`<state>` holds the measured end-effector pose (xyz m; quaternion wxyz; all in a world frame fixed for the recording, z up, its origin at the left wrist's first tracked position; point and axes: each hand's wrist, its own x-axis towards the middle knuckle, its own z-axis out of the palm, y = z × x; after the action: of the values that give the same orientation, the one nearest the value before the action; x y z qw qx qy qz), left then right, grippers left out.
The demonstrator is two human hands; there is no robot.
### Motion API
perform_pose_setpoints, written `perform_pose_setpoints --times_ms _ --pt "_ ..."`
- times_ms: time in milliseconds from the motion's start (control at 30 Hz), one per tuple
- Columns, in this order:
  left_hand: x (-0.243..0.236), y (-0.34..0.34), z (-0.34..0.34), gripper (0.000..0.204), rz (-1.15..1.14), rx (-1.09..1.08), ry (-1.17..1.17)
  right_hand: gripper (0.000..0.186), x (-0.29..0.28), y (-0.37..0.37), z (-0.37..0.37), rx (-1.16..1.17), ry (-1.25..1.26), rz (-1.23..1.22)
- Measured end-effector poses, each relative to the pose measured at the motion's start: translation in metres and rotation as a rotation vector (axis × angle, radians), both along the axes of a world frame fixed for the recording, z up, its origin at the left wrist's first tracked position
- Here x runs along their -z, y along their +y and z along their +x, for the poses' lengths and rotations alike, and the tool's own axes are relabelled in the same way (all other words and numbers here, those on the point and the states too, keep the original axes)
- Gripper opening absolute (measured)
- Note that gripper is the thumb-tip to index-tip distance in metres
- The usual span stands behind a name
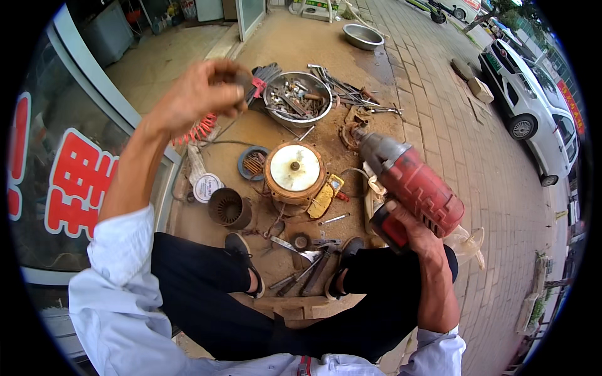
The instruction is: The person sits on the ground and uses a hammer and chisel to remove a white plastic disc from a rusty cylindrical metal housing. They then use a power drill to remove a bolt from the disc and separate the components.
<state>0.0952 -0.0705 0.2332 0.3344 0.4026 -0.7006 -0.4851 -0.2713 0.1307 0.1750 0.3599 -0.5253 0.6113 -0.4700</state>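
plainly, red impact wrench grasped within right fingers, left fingers curled, contents unclear

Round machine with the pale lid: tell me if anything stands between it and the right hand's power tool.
Nothing visible blocks the power tool in the right hand from the pale lid; a yellow device sits just right of the round machine.

Scuffed red plastic on the power tool, with dull grey metal at its nose; rough, rusty metal on the hollow cylinder; smooth, glossy glass in the door.
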Motion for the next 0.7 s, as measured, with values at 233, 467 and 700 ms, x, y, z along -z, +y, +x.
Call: perform_pose_setpoints --times_ms 233,467,700 --pt "0.055 0.125 -0.009 0.039 0.029 -0.04 0.108 0.027 0.012 0.024 0.028 -0.201 -0.526 0.283" --pt "0.075 0.13 -0.035 0.035 -0.283 -0.05 -0.07 0.036 0.031 0.038 0.022 -0.214 -0.022 0.354" --pt "0.077 0.131 -0.039 0.042 -0.43 -0.035 -0.131 0.03 0.015 0.03 0.039 -0.305 0.065 0.244"
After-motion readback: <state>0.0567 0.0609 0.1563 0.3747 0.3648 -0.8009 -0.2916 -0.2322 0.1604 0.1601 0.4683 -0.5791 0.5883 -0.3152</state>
